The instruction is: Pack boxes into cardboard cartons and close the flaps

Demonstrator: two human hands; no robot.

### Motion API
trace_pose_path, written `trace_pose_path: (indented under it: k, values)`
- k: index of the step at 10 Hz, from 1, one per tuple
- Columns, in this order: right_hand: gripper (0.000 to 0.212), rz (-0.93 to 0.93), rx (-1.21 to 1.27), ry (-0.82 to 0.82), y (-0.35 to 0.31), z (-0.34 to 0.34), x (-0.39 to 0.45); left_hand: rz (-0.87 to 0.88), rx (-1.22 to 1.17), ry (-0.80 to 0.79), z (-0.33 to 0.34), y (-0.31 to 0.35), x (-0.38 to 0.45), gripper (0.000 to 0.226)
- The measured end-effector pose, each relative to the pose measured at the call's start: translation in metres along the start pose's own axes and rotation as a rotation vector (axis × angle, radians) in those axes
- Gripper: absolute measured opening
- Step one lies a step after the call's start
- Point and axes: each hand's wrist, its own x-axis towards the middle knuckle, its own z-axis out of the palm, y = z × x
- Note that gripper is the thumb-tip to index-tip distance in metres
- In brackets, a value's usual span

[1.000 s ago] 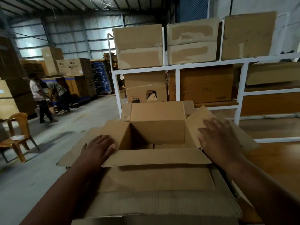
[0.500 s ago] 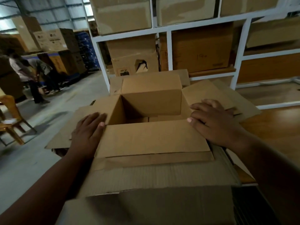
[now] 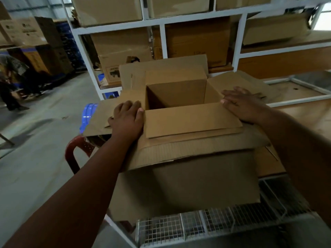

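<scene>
An open cardboard carton (image 3: 193,179) stands in front of me with its flaps spread outward. A smaller open box (image 3: 176,90) sits inside it, and its inside looks empty as far as I can see. My left hand (image 3: 128,119) lies flat on the left flap, fingers at the inner box's left edge. My right hand (image 3: 241,105) presses flat on the right flap (image 3: 250,83), fingertips at the corner of the near flap (image 3: 191,119). Neither hand grips anything.
A white shelving rack (image 3: 162,24) full of cardboard boxes stands right behind the carton. A wire-mesh frame (image 3: 179,228) runs under it in front. A red plastic chair (image 3: 75,149) is at the left. People stand by stacked boxes at far left (image 3: 10,86).
The view has tilted further down and closer to the carton. Both hands stay on the side flaps; my left hand slid a little toward the inner box's edge.
</scene>
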Motion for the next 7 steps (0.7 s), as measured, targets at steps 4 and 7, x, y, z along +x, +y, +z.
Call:
trace_pose_path:
  k: [4,7]
  values:
    - [0.058,-0.050,-0.083,-0.091,-0.024,-0.017,-0.021,-0.065,0.170,-0.187,-0.052,0.062,-0.035,0.037]
    - [0.070,-0.235,-0.150,-0.047,-0.063,-0.078,-0.075,0.143,0.384,-0.074,-0.053,0.183,-0.092,0.093]
